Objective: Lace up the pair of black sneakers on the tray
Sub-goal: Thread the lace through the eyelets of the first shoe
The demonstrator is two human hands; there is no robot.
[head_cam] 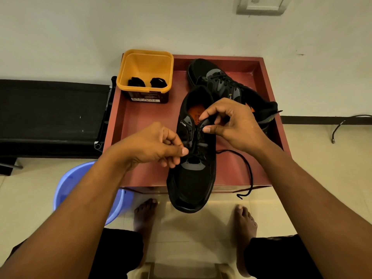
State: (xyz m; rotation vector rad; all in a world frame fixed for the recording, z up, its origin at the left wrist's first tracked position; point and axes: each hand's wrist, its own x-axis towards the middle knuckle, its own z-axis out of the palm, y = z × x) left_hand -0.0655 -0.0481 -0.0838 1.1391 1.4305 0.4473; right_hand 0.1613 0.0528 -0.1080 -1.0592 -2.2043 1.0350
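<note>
Head view: my left hand (155,146) pinches the lace (248,170), my right hand (231,125) the eyelet flap (205,123) of the sneaker (193,184) between them; its toe overhangs the tray (145,121), so tugging may tip it off.

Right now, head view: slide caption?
Left hand pinches lace, right hand grips near sneaker on red tray; second sneaker behind.

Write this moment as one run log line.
step: lacing near sneaker | left hand: pinches lace | right hand: pinches eyelet flap | far sneaker: appears laced
</note>
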